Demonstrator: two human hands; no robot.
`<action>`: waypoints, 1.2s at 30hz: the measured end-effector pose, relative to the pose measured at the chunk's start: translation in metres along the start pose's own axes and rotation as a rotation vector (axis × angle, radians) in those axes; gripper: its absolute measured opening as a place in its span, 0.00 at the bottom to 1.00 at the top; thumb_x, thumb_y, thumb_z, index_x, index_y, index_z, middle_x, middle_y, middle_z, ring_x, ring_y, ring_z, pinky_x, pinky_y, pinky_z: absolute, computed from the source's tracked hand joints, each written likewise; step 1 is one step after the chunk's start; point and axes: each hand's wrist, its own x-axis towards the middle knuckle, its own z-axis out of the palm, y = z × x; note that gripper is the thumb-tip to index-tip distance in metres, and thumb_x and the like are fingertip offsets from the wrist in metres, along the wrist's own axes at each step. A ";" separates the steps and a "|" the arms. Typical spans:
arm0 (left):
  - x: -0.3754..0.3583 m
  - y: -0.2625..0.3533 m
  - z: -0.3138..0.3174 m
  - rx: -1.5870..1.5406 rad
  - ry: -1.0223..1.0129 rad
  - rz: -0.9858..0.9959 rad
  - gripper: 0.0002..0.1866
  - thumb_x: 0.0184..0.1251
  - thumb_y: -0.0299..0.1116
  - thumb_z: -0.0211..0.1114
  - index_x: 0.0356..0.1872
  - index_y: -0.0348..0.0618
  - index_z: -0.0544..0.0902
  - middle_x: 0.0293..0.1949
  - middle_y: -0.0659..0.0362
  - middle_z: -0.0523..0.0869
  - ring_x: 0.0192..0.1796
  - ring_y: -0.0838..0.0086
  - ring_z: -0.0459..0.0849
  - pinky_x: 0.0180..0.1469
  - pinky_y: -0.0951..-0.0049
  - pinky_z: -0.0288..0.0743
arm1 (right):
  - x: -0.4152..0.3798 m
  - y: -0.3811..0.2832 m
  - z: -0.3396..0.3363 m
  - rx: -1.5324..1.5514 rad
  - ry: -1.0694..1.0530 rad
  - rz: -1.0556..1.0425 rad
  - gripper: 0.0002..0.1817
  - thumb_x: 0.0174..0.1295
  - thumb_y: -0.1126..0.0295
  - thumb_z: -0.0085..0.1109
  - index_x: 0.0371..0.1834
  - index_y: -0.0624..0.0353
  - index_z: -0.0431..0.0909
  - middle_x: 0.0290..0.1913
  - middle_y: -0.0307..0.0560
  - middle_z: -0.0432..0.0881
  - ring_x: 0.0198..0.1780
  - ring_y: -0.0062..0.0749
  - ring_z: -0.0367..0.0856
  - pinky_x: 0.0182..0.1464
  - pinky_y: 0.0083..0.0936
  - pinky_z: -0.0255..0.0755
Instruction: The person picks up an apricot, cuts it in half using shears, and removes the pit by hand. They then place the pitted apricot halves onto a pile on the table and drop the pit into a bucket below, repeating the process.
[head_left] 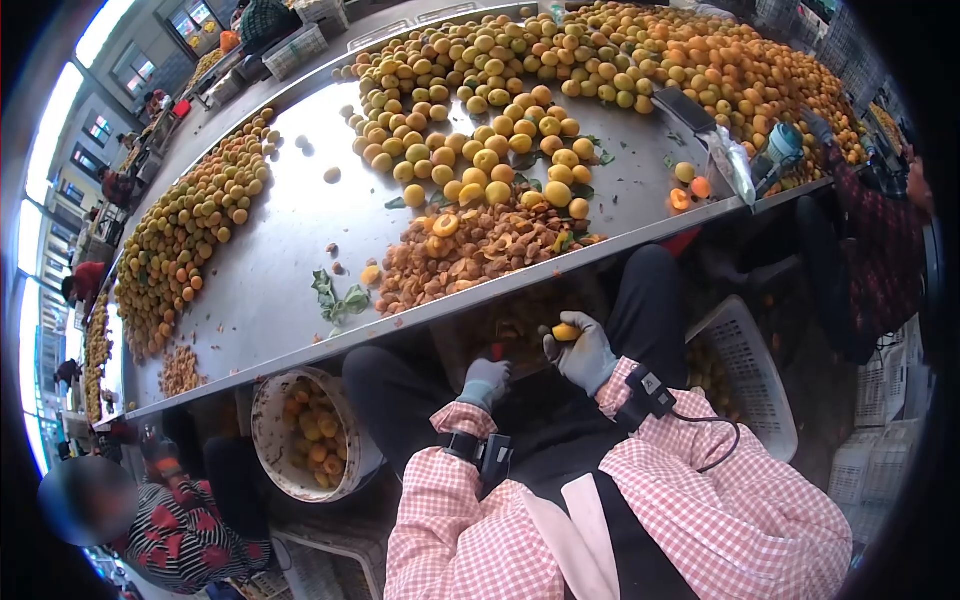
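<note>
My left hand point(487, 382), in a grey glove, is closed around a small red object point(497, 351) whose kind I cannot tell. To its right, my right hand point(588, 358), gloved too, holds a yellow-orange apricot point(566, 332) between thumb and fingers. Both hands are over my lap, below the table's front edge. Beneath them, in shadow, lie more apricot pieces point(520, 322). On the metal table point(290, 225) in front, a brown heap of apricot pits point(430, 268) sits before a large spread of whole apricots point(480, 130).
A white bucket point(265, 440) of apricots stands left of my knees, a white plastic crate point(745, 360) to the right. Green leaves point(340, 298) and a dark flat case point(684, 110) lie on the table. One person point(190, 520) sits at left, another point(875, 240) at right.
</note>
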 end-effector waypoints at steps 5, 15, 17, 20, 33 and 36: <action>-0.048 0.046 -0.007 -0.009 0.149 0.106 0.16 0.65 0.43 0.67 0.33 0.38 0.82 0.20 0.60 0.78 0.21 0.76 0.74 0.23 0.70 0.68 | -0.042 -0.011 0.033 -0.058 -0.621 0.181 0.19 0.66 0.66 0.54 0.58 0.59 0.73 0.53 0.51 0.79 0.51 0.42 0.80 0.47 0.33 0.78; -0.125 0.072 -0.057 -0.726 -0.328 0.163 0.12 0.73 0.42 0.60 0.47 0.45 0.78 0.18 0.69 0.68 0.14 0.86 0.60 0.15 0.83 0.52 | -0.013 -0.006 0.015 0.033 -0.774 0.389 0.20 0.73 0.52 0.43 0.47 0.56 0.79 0.46 0.50 0.81 0.45 0.40 0.79 0.43 0.32 0.75; -0.126 0.069 -0.062 -0.909 -0.329 0.187 0.12 0.74 0.42 0.59 0.47 0.46 0.78 0.18 0.69 0.67 0.12 0.86 0.59 0.13 0.83 0.50 | -0.036 -0.002 0.037 -0.021 -0.385 0.229 0.18 0.73 0.58 0.46 0.56 0.57 0.75 0.54 0.52 0.78 0.52 0.45 0.80 0.51 0.37 0.78; -0.125 0.071 -0.065 -1.016 -0.187 0.244 0.13 0.74 0.43 0.58 0.47 0.45 0.77 0.18 0.68 0.68 0.12 0.86 0.59 0.12 0.83 0.51 | -0.036 0.006 0.038 -0.167 -0.434 0.169 0.18 0.69 0.62 0.54 0.58 0.57 0.72 0.56 0.54 0.77 0.57 0.47 0.78 0.55 0.39 0.79; -0.107 0.071 -0.061 -1.019 -0.032 0.145 0.10 0.73 0.42 0.59 0.44 0.49 0.79 0.18 0.69 0.68 0.11 0.86 0.60 0.12 0.83 0.51 | -0.061 0.008 0.068 -0.580 -0.384 -0.026 0.18 0.67 0.61 0.57 0.56 0.55 0.71 0.48 0.46 0.81 0.45 0.31 0.83 0.40 0.24 0.79; -0.106 0.079 -0.053 -0.979 -0.058 0.106 0.10 0.72 0.43 0.60 0.45 0.50 0.78 0.18 0.70 0.69 0.11 0.86 0.60 0.12 0.82 0.51 | -0.090 0.018 0.132 -0.825 -0.592 -0.062 0.20 0.66 0.65 0.59 0.59 0.54 0.68 0.50 0.46 0.80 0.48 0.31 0.83 0.46 0.26 0.79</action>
